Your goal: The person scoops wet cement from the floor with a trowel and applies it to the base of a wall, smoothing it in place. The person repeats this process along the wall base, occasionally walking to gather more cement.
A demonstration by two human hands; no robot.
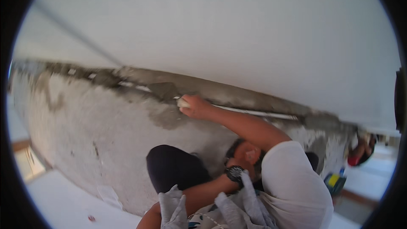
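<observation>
Grey cloth [248,203] bunches at the lower edge, closest to the viewer, between the person's two forearms. Above it, the right hand [196,107] has its fingers clamped round the pale handle of a trowel [166,90]. The dark blade lies flat against the grey mortar band [220,94] that runs along the top edge of a rough, patchy wall [85,127], where it meets a smooth white surface [220,25]. The left hand [248,154], with a black wristwatch [234,173] below it, is drawn in near the chest beside a dark rounded shape [174,169]; whether its fingers are curled on anything cannot be told. Left of the trowel the band looks mostly filled with darker, wetter mortar. To the right, a thin white strip [254,113] still shows bare along the seam, so that stretch seems left to cover. At the far right edge, another person's hand [361,147] works at the same seam.
</observation>
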